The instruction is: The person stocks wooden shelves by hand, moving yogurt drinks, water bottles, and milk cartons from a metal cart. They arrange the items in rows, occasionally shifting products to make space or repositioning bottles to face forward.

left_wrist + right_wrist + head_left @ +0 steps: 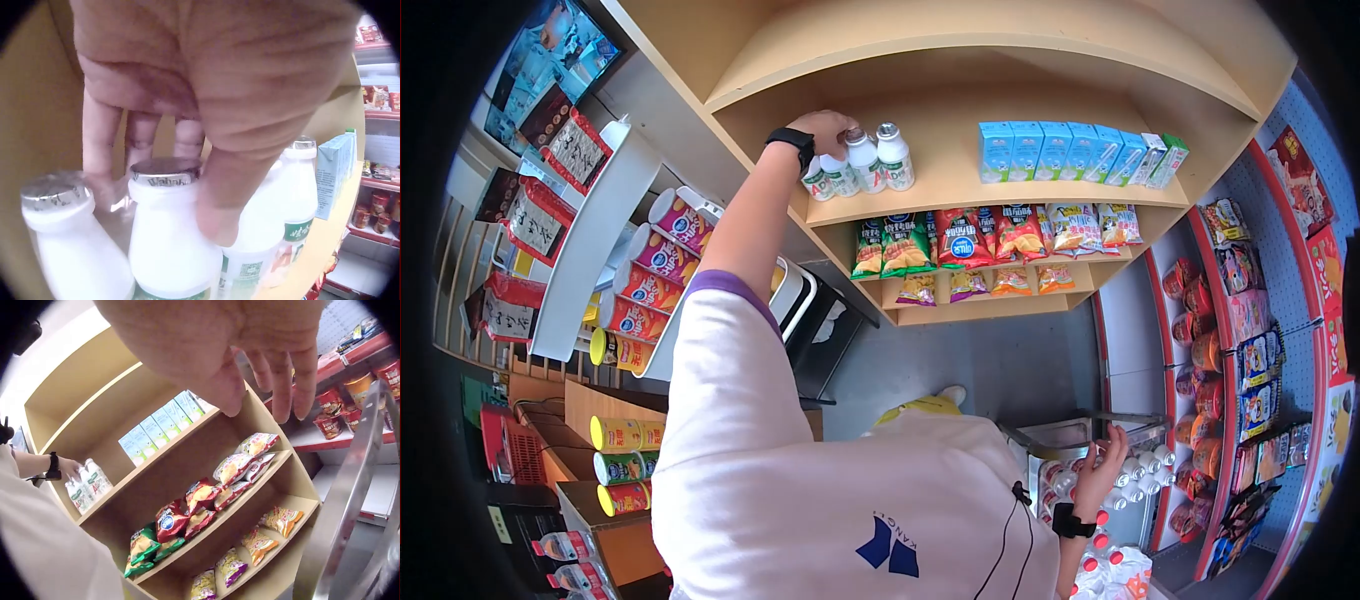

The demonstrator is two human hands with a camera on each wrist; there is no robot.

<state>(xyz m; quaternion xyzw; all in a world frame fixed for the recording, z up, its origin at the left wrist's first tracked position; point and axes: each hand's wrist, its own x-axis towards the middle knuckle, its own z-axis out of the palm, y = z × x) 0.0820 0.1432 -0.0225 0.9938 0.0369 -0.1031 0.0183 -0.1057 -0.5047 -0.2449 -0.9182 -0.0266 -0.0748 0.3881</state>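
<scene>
Several white milk-drink bottles with silver foil caps stand in a row at the left end of the wooden shelf. Over this row, my left hand (828,132) reaches down and grips one bottle (165,237) near its neck, thumb on one side and fingers on the other. Another bottle (69,231) is close beside it, and one more bottle (894,160) stands at the row's right end. My right hand (1103,468) has its fingers extended and holds nothing; it hovers by the metal rail (347,487) of a cart with bottled drinks (1135,475).
Blue drink cartons (1055,152) line the same shelf farther right. Chip bags (965,238) fill the shelf below, with small snack bags (1010,281) under them. Red-edged racks of cup noodles (1200,400) stand to the right. Chip canisters (640,320) sit on a white rack at left.
</scene>
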